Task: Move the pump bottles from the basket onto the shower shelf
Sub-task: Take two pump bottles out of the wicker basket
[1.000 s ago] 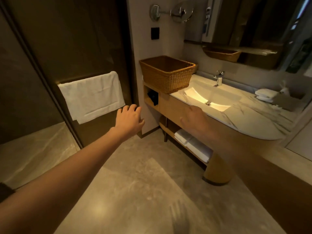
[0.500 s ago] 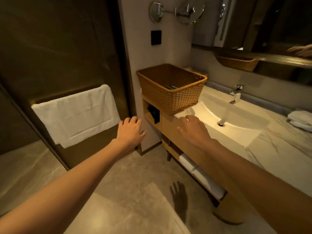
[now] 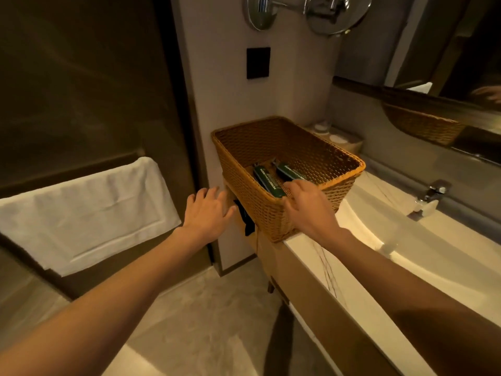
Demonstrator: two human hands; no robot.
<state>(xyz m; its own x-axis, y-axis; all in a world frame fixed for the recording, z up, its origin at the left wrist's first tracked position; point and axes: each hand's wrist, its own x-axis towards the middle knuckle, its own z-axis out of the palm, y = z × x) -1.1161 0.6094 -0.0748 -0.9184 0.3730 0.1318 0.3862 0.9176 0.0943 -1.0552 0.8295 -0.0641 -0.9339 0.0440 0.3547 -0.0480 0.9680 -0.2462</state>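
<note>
A brown wicker basket (image 3: 320,156) stands on the left end of the marble vanity top. Two dark green pump bottles lie on their sides inside it: one (image 3: 267,179) on the left, the other (image 3: 288,170) to its right. My right hand (image 3: 309,207) reaches over the basket's near rim, fingers apart, fingertips at the near ends of the bottles; it holds nothing. My left hand (image 3: 207,210) hovers open to the left of the basket, below its rim, in front of the vanity's side. No shower shelf is in view.
A white towel (image 3: 86,210) hangs on a bar of the dark glass door at left. The sink basin (image 3: 401,240) and tap (image 3: 431,196) lie right of the basket. A round wall mirror (image 3: 336,12) on an arm hangs above. Grey stone floor below.
I have come closer to the vanity. My right hand rose from the counter edge to the basket's near rim. The bottles inside have come into view. My left hand moved up toward the basket.
</note>
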